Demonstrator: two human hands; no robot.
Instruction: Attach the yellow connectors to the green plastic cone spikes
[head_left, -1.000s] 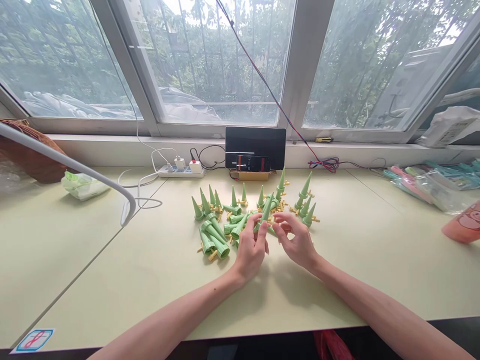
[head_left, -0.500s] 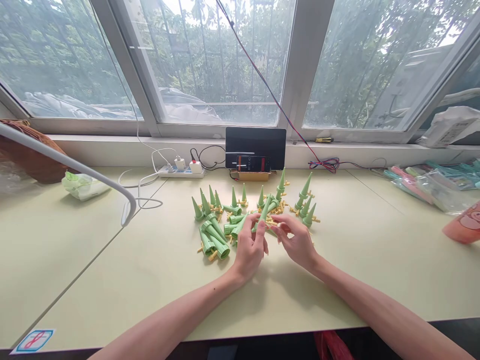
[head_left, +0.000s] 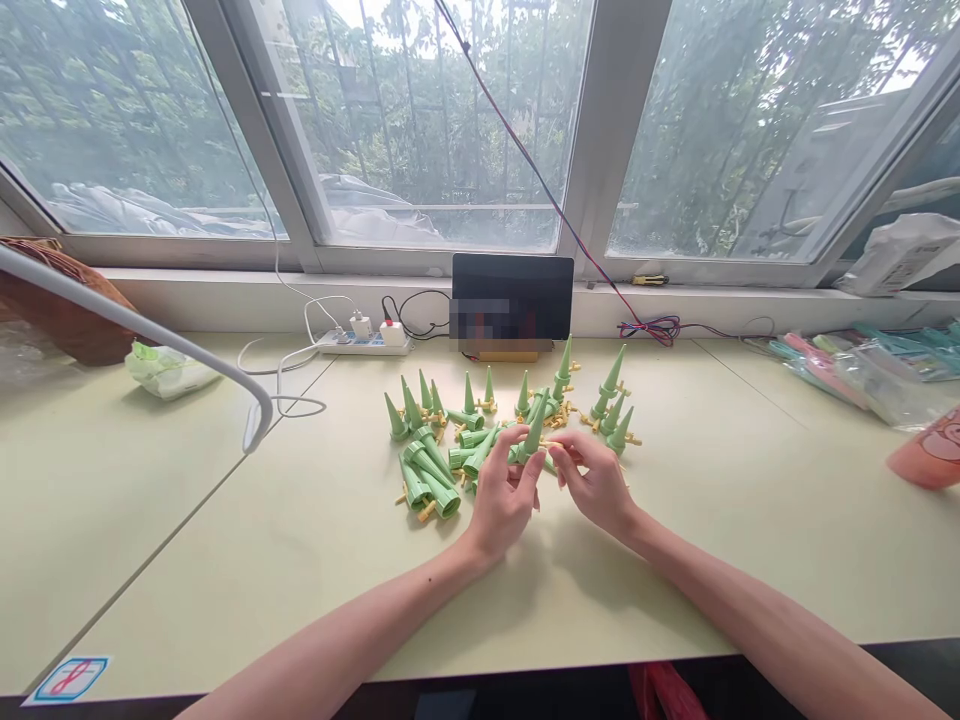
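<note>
My left hand point(head_left: 504, 490) is closed round the lower part of a green plastic plant-watering spike point(head_left: 535, 428), whose tip points up. My right hand point(head_left: 596, 483) pinches a small yellow valve point(head_left: 553, 445) against the right side of that spike; how far it sits in the spike is hidden by my fingers. Left of my hands lies a pile of loose green spikes point(head_left: 427, 462), some with yellow valves. Behind stand several upright spikes point(head_left: 468, 394), and another cluster of them point(head_left: 612, 400) is to the right. Small yellow valves point(head_left: 564, 413) lie heaped just beyond my hands.
A dark screen point(head_left: 513, 290) stands at the back against the sill. To its left lie a power strip point(head_left: 364, 342) and white cables. A grey curved bar point(head_left: 150, 325) crosses the left side. Plastic bags point(head_left: 862, 380) and a pink cup point(head_left: 926, 455) are at the right.
The green spike in my left hand has turned more upright and shifted slightly right. My right fingers have closed in on the yellow valve at its side.
</note>
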